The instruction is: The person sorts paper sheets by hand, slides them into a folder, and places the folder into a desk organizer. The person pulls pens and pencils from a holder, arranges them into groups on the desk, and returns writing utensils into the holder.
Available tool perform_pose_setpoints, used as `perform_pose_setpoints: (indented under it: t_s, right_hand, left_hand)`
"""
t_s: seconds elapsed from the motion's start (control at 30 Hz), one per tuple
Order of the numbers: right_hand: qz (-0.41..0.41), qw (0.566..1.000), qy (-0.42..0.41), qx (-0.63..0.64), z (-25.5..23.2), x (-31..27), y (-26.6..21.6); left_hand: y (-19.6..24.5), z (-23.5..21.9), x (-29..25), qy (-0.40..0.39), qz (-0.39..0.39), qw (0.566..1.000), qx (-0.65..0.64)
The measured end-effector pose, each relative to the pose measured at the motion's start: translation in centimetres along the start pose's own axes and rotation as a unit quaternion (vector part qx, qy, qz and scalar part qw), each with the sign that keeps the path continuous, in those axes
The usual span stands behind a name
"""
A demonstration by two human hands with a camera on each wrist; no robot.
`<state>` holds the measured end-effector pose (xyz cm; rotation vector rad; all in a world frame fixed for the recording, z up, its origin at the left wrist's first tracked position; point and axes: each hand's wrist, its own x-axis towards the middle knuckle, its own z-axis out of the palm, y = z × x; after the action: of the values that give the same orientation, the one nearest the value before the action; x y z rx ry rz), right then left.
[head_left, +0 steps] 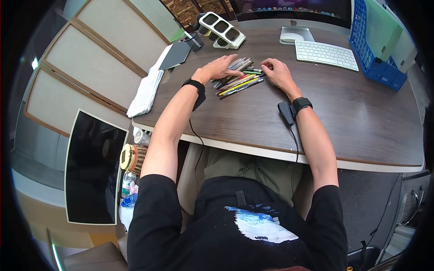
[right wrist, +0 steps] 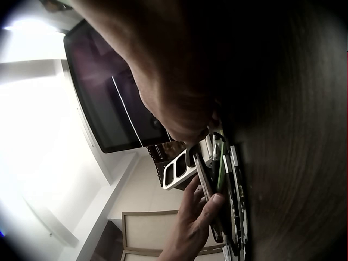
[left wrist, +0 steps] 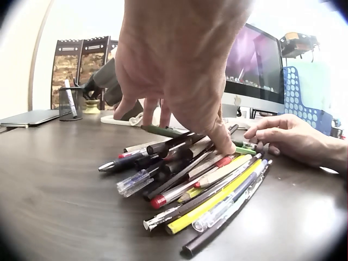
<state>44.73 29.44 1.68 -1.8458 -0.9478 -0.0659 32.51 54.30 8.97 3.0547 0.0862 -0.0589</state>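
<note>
A loose bundle of pens and pencils (left wrist: pixel 212 201) lies on the desk, most of them roughly side by side, with a yellow pencil (left wrist: pixel 209 194) among them. My left hand (head_left: pixel 218 68) arches over the bundle from the left, its fingers spread at the far side and the thumb resting on the pens. At the right ends of the bundle is my right hand (head_left: pixel 279 74), its fingers loosely bent. Its fingertips are right beside a green pen (left wrist: pixel 244 150) and the pen ends. In the right wrist view the right fingertips are partly hidden in shadow.
Behind the bundle a white three-compartment holder (head_left: pixel 221 29) lies tilted, with a mesh pen cup (head_left: pixel 195 43) left of it. A keyboard (head_left: pixel 326 55), a mouse (head_left: pixel 293 37), a monitor (head_left: pixel 294 11) and a blue file rack (head_left: pixel 379 72) stand farther right. Papers (head_left: pixel 147 92) lie along the left edge.
</note>
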Motion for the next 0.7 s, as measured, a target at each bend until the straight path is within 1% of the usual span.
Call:
perform_pose_setpoints:
  t_s: [0.03,0.1,0.13,0.2,0.23,0.3,0.43,0.47,0.57,0.63,0.7]
  right_hand:
    - [0.000,1.000,-0.001,-0.002,0.0,0.0,0.0]
    - [0.001,1.000,-0.001,-0.004,0.0,0.0,-0.1]
    - [0.000,1.000,-0.001,-0.004,0.0,0.0,-0.1]
    - [0.001,1.000,-0.002,-0.003,0.0,0.0,0.1]
    - [-0.002,1.000,-0.003,-0.002,0.0,0.1,0.1]
    - [-0.004,1.000,-0.004,-0.001,0.0,0.1,0.1]
    - [-0.006,0.999,-0.036,0.012,-0.4,-0.1,-0.6]
    - [-0.004,0.999,-0.047,0.008,-0.4,-0.1,-0.5]
    - [-0.025,0.999,-0.020,-0.015,-0.2,-0.1,-0.2]
    - [-0.019,1.000,-0.021,-0.014,-0.1,0.0,0.1]
    - [-0.012,1.000,-0.021,-0.012,-0.1,0.1,0.3]
  left_hand:
    - [-0.4,0.5,0.3,0.000,0.001,1.000,-0.001]
    - [-0.7,0.8,0.6,-0.039,-0.043,0.998,-0.038]
    - [-0.9,0.9,0.8,-0.040,-0.043,0.998,-0.038]
    - [-0.9,1.0,1.0,-0.077,-0.028,0.996,-0.040]
    - [-0.8,1.1,0.9,-0.078,-0.029,0.996,-0.041]
    - [-0.4,1.2,0.3,-0.059,-0.007,0.996,-0.062]
    - [0.3,1.3,-0.5,-0.060,-0.021,0.996,-0.062]
    - [0.2,1.7,-0.6,-0.043,-0.020,0.997,-0.058]
    - [0.0,2.4,-0.4,-0.014,-0.025,0.998,-0.051]
    - [-0.2,2.6,-0.4,-0.002,-0.032,0.998,-0.047]
    - [-0.1,2.5,-0.6,0.027,-0.007,0.997,-0.070]
